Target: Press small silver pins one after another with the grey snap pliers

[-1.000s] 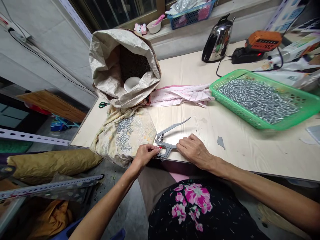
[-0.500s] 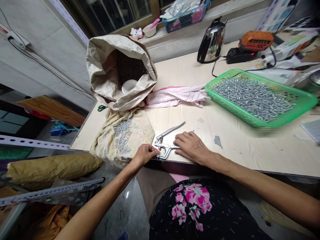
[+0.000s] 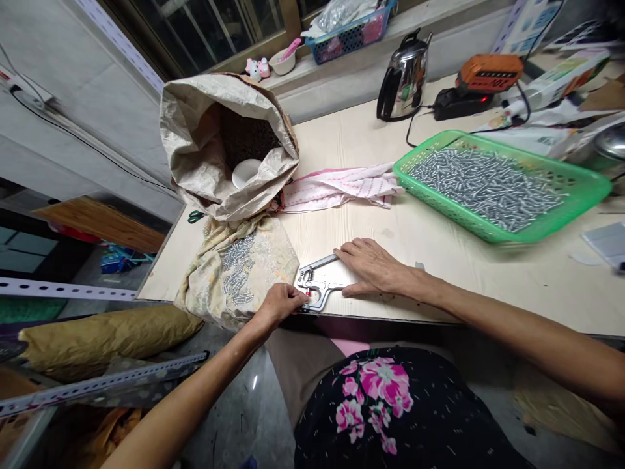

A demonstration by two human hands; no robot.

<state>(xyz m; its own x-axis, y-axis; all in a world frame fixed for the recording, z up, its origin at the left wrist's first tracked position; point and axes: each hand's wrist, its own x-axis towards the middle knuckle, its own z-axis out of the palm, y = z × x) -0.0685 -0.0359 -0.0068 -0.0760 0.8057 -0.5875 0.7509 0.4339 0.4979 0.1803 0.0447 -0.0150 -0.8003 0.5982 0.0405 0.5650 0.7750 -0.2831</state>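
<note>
Silver snap-fastener pliers point(image 3: 323, 291) with a spring lie at the table's front edge, their handles spread apart. My right hand point(image 3: 375, 268) spans both handles, fingers over the upper one and thumb against the lower. At the jaws, beside a small red part, the fingertips of my left hand point(image 3: 280, 303) are pinched together. What they hold is too small to make out. Left of the pliers, small metal pieces point(image 3: 237, 264) lie in a heap on a patterned cloth point(image 3: 273, 251).
A green basket point(image 3: 459, 218) full of metal pieces stands at the right. Behind the cloth, a large open sack point(image 3: 188, 140) holds a white dish point(image 3: 245, 172). A pink-white towel point(image 3: 336, 189), a kettle point(image 3: 403, 78) and an orange battery point(image 3: 489, 73) are farther back.
The upper handle has swung down towards the lower one. My right hand has opened wider and moved its fingers onto that handle. My left hand stays at the jaws.
</note>
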